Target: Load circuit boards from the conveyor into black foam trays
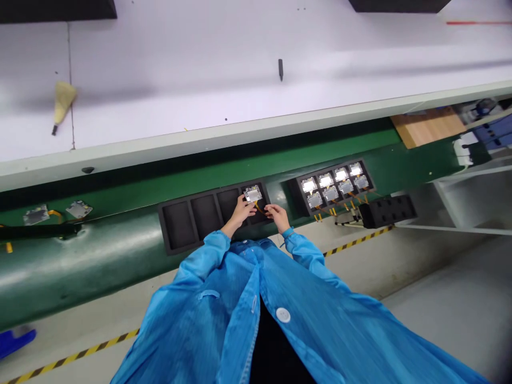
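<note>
My left hand [241,210] is closed on the edge of a small circuit board [253,194] with a shiny metal plate. An orange ribbon cable [261,210] runs from the board toward my right hand [277,215], whose fingers pinch its end. Both hands are over the right end of a black compartment tray [178,224], and the board is over its rightmost compartment. To the right, a second black tray [306,201] holds several similar boards [330,193] in two rows, with orange cables hanging over its front edge.
Two loose boards [37,214] lie on the green bench [120,261] at the left. A white shelf [180,90] above carries a brush-like yellow item [64,101] and a black pen-like piece [280,69]. At right are a black slotted block [390,210] and a wooden board [430,127].
</note>
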